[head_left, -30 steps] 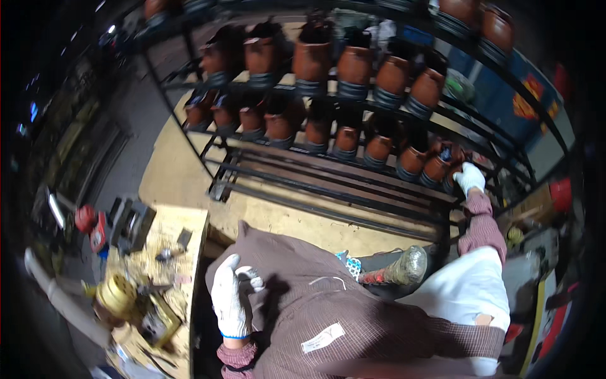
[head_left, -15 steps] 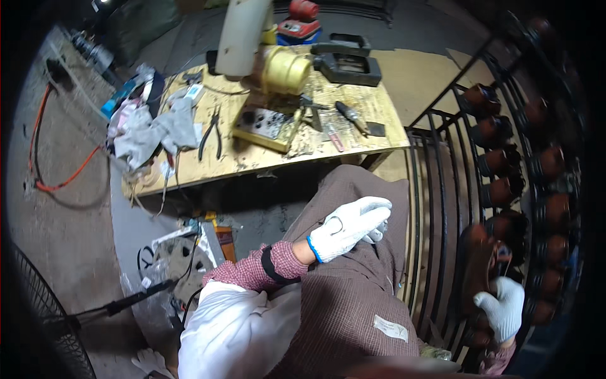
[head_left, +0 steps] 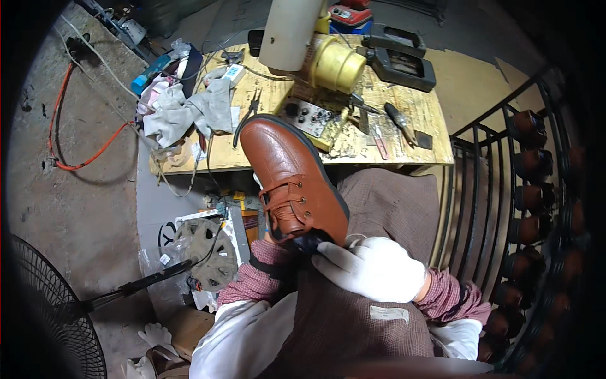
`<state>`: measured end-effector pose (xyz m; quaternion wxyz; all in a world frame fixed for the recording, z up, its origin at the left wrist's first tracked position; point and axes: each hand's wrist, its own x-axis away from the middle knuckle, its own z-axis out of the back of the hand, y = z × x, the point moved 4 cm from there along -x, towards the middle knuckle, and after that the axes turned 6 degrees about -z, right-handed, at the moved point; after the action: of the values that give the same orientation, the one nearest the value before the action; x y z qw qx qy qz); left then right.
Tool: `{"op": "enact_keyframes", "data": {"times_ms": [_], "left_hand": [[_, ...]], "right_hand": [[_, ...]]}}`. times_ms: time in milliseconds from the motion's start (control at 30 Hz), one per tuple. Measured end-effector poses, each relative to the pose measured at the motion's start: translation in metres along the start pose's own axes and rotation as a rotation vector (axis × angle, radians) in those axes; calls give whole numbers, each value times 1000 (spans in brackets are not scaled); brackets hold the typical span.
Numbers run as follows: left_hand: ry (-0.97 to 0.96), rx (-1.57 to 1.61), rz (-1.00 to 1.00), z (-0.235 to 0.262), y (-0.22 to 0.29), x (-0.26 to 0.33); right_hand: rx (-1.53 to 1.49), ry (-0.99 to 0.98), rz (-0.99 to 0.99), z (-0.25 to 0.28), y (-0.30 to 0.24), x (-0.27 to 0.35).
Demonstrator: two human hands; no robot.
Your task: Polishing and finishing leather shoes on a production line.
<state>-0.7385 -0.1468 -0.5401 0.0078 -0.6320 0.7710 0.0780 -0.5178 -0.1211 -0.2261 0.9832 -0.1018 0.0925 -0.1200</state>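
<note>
A reddish-brown leather lace-up shoe with a dark sole is held up in front of me, toe pointing away and slightly left. My left hand, in a white glove, supports it from behind and below. Only a sliver of that glove shows; its fingers are hidden by the shoe. At the heel end, my right hand, also white-gloved, grips the collar with thumb and fingers around the dark lining. Below both hands lies the brown apron over my lap.
Ahead stands a stained wooden bench with a yellow-fronted machine, pliers, a brush and grey rags. To the right is a black metal rack bearing several brown shoes. A fan stands lower left.
My right hand has come from the rack at right to my lap, bringing the shoe. My left hand, earlier resting on the apron, is now behind the shoe. The view has shifted right.
</note>
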Motion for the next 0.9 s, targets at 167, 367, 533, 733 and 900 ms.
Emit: {"op": "enact_keyframes", "data": {"times_ms": [167, 367, 533, 733, 900], "left_hand": [[379, -222, -188, -37, 58, -57], [318, -263, -222, -79, 90, -112], [311, -292, -286, -115, 107, -115], [330, -161, -503, -182, 86, -82], [48, -126, -254, -160, 65, -80]], "right_hand": [[-182, 346, -450, 20, 43, 18], [-159, 475, -896, -6, 53, 90], [-275, 369, -1032, -24, 55, 104], [-261, 363, -961, -29, 69, 94], [-278, 370, -863, -37, 73, 80]]}}
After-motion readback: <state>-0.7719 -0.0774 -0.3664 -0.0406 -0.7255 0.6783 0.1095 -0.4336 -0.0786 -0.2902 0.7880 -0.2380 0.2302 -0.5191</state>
